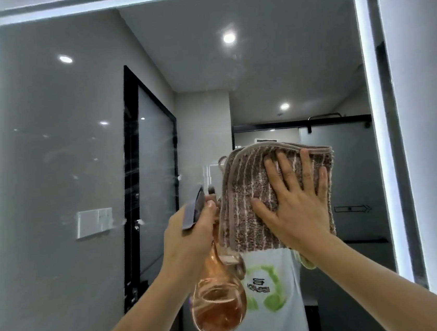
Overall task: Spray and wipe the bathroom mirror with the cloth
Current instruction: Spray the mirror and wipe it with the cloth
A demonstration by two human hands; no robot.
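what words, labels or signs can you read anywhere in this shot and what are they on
None can be read for certain.
Shirt logo, reflected in the mirror: mirrored and too blurred to read.
Arrow sign on the reflected glass door: an arrow outline, text inside too small.
White paper above the cloth: no legible text.
Spray bottle: no label visible.

right hand (296,197) flat on brown cloth (246,203), pressed to mirror (71,127) | left hand (189,234) gripping pink spray bottle (220,309) just beside it
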